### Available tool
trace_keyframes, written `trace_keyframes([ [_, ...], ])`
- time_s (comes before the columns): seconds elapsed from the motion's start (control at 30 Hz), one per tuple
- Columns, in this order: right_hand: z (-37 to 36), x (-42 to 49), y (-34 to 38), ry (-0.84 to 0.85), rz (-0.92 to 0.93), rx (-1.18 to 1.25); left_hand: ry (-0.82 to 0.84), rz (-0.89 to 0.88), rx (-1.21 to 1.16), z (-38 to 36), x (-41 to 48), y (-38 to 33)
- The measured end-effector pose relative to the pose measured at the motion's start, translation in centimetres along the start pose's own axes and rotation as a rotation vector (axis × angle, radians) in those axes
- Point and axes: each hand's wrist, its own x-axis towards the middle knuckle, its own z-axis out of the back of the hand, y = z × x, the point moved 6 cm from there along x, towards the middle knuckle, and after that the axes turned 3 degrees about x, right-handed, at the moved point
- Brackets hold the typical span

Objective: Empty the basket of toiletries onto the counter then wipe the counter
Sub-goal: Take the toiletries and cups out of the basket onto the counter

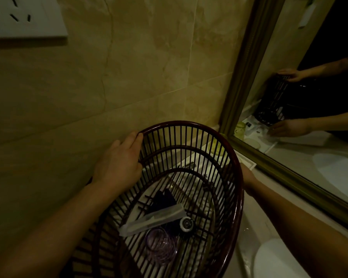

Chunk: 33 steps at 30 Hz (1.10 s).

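Basket (232, 199) is dark red-brown with thin slats, tipped up so its open mouth faces the camera, held just above the pale desk (255, 223). Left hand (119, 163) at about 10 o'clock on the rim, grip wrapped tight on the basket edge with fingers curled over the top. Right hand (247, 175) at 3 o'clock is mostly hidden behind the rim, so can't really tell how its grip sits, though it's pressed against the basket. Inside near the bottom: a clear wrapped packet (153, 219), a small round white cap thing (186, 223), a purple coiled hair tie (161, 245) and something dark blue (165, 199). Out past that, beige tiled wall at 12 o'clock, gold-framed mirror (247, 63) at 2 o'clock, white wall socket (24, 17) at 11 o'clock
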Motion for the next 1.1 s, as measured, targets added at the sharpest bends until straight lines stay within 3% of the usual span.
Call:
trace_keyframes([
  [0.27, 4.3, -1.6, 4.7, -0.057, 0.101, -0.101, 0.015, 0.010, -0.004, 0.1, 0.1, -0.2],
  [0.53, 9.3, -8.3, 17.7, -0.155, 0.474, -0.095, 0.031, 0.001, 0.007, 0.4, 0.0, -0.3],
  [0.63, 7.0, -10.4, 21.4, -0.043, 0.566, -0.238, 0.039, -0.002, -0.001, 0.5, 0.1, -0.4],
  [0.77, 0.6, -10.2, 22.9, 0.195, 0.619, -0.615, 0.034, -0.003, -0.024, 0.7, -0.1, -0.4],
  [1.1, -14.7, -8.6, 16.3, 0.750, 0.812, -1.400, 0.023, 0.018, -0.021, 1.2, -0.2, -0.6],
])
